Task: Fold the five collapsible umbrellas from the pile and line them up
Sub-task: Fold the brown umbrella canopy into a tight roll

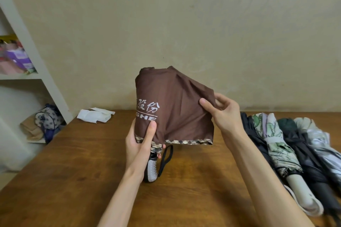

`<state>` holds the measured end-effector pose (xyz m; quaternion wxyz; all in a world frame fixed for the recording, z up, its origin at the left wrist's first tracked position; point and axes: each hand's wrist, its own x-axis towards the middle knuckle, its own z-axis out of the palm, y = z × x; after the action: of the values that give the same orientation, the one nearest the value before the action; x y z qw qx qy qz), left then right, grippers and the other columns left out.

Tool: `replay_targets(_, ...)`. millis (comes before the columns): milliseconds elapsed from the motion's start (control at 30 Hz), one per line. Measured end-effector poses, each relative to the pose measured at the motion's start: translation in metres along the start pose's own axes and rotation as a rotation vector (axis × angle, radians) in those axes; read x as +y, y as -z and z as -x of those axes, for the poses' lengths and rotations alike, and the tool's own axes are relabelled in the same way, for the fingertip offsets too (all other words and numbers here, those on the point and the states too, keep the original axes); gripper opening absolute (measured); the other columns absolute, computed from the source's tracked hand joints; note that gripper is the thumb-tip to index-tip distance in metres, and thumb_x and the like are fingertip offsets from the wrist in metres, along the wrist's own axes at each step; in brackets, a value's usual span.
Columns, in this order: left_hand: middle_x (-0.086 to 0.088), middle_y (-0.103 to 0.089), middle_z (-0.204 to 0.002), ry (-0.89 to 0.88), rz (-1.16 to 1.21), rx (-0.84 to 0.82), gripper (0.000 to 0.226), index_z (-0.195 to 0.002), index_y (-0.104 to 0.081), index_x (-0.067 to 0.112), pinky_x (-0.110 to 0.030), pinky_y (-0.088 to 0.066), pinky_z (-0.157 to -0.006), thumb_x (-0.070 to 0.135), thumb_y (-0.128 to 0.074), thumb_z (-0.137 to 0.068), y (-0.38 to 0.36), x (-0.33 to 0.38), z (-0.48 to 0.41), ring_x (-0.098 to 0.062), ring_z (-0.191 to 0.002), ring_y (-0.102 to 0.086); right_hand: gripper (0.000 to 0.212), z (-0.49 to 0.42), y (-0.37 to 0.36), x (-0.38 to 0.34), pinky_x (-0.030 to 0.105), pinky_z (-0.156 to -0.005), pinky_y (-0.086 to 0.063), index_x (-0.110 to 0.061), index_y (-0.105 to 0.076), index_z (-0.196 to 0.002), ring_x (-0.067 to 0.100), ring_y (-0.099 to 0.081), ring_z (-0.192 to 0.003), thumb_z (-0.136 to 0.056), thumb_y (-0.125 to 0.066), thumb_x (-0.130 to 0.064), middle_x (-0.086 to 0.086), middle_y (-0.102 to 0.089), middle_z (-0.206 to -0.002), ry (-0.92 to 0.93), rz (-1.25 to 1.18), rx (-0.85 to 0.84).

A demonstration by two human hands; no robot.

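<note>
Your left hand (pixel 141 145) grips the brown umbrella (pixel 171 105) w/ thumb pressed on canopy; right hand (pixel 222 114) pinches its fabric edge (four others, probably folded, at right (pixel 287 145)).

Brown umbrella (pixel 177 108): white print cut short by a fold at its left; handle (pixel 152 170) top hidden behind left hand (pixel 140 145).
Row of folded umbrellas (pixel 295 145): nearest partly behind right forearm (pixel 258 171), farthest cut by the right edge.
Shelf (pixel 22 76) contents: blurred, unidentifiable.

Home room: wooden table (pixel 73 162) against plain beige wall (pixel 166 24), white shelf unit (pixel 27 46) holding bags (pixel 46 118).
</note>
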<state>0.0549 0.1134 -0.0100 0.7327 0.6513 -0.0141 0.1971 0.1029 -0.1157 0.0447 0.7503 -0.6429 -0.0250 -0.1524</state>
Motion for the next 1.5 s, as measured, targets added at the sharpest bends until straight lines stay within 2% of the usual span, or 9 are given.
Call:
replay_targets(233, 0.008, -0.074, -0.126, -0.033, -0.036, 0.024, 0.048, -0.134, -0.065, 0.038, -0.056, -0.058, -0.102, 0.059, -0.073, -0.091, -0.002, -0.003, 0.001, -0.020, -0.119, -0.071, 0.023, 0.000, -0.001, -0.001, 0.022, -0.090, -0.060, -0.015, -0.075, -0.125, 0.010, -0.076, -0.107, -0.103, -0.070, -0.014, -0.002, -0.081, -0.113, -0.007, -0.032, -0.061)
replay_targets(400, 0.016, -0.073, -0.123, -0.027, 0.002, 0.066, 0.032, -0.130, -0.064, 0.042, -0.018, -0.060, -0.076, 0.041, -0.069, -0.099, 0.000, 0.000, 0.000, -0.003, -0.113, -0.071, 0.019, -0.004, 0.003, 0.003, 0.024, -0.075, -0.055, -0.017, -0.078, -0.105, 0.006, -0.068, -0.080, -0.093, -0.083, -0.031, -0.001, -0.075, -0.091, 0.061, 0.101, 0.040)
replay_targets(500, 0.013, -0.073, -0.126, -0.011, -0.013, 0.097, 0.036, -0.132, -0.064, 0.043, -0.031, -0.062, -0.086, 0.048, -0.071, -0.097, 0.003, 0.001, 0.000, -0.011, -0.116, -0.071, 0.015, -0.005, 0.007, 0.003, 0.019, -0.072, -0.053, -0.011, -0.079, -0.098, 0.003, -0.063, -0.070, -0.097, -0.078, -0.026, 0.001, -0.075, -0.085, 0.087, 0.105, 0.043)
replay_targets(633, 0.004, -0.074, -0.121, 0.005, 0.022, 0.093, 0.037, -0.133, -0.065, 0.041, -0.037, -0.061, -0.058, 0.048, -0.071, -0.097, 0.000, 0.003, 0.001, -0.024, -0.098, -0.076, 0.030, -0.005, 0.005, 0.007, 0.038, -0.082, -0.053, -0.010, -0.068, -0.101, 0.009, -0.062, -0.079, -0.106, -0.064, -0.040, -0.007, -0.070, -0.082, 0.052, 0.119, -0.047)
replay_targets(800, 0.019, -0.072, -0.128, -0.056, -0.012, 0.113, 0.034, -0.132, -0.063, 0.043, -0.031, -0.054, -0.100, 0.042, -0.069, -0.099, -0.001, 0.001, 0.001, -0.003, -0.121, -0.067, 0.040, -0.002, 0.003, 0.010, 0.026, -0.089, -0.061, -0.010, -0.076, -0.109, 0.005, -0.077, -0.095, -0.084, -0.089, -0.039, -0.006, -0.082, -0.100, -0.059, 0.335, -0.239)
replay_targets(900, 0.018, -0.072, -0.128, -0.071, -0.026, 0.161, 0.040, -0.135, -0.063, 0.039, -0.033, -0.053, -0.104, 0.044, -0.070, -0.097, 0.000, -0.001, -0.001, -0.002, -0.122, -0.066, 0.031, -0.003, 0.009, 0.011, 0.040, -0.091, -0.064, -0.003, -0.080, -0.098, 0.021, -0.080, -0.091, -0.081, -0.092, -0.027, 0.007, -0.083, -0.094, -0.082, 0.337, -0.210)
replay_targets(1167, 0.017, -0.073, -0.127, -0.027, 0.025, 0.230, 0.035, -0.130, -0.066, 0.043, -0.052, -0.054, -0.109, 0.050, -0.071, -0.096, 0.001, 0.002, -0.003, -0.010, -0.122, -0.068, 0.009, -0.003, 0.017, 0.002, 0.025, -0.065, -0.059, -0.001, -0.080, -0.096, 0.017, -0.074, -0.065, -0.089, -0.081, -0.007, 0.014, -0.080, -0.081, 0.003, 0.207, -0.390)
replay_targets(1333, 0.001, -0.073, -0.128, -0.040, 0.014, 0.210, 0.051, -0.135, -0.065, 0.041, -0.076, -0.051, -0.098, 0.063, -0.075, -0.091, 0.006, -0.003, -0.005, -0.045, -0.120, -0.067, 0.011, -0.008, 0.026, 0.002, 0.024, -0.067, -0.059, -0.001, -0.077, -0.090, 0.017, -0.074, -0.066, -0.085, -0.085, -0.005, 0.019, -0.079, -0.081, -0.041, 0.276, -0.377)
replay_targets(1500, 0.014, -0.071, -0.132, -0.050, 0.010, 0.207, 0.049, -0.141, -0.062, 0.035, -0.049, -0.052, -0.112, 0.050, -0.071, -0.096, 0.000, 0.000, -0.001, -0.008, -0.126, -0.066, 0.020, -0.006, 0.031, 0.004, 0.026, -0.084, -0.060, -0.007, -0.079, -0.117, 0.021, -0.080, -0.091, -0.097, -0.075, -0.008, 0.017, -0.081, -0.098, -0.061, 0.272, -0.451)
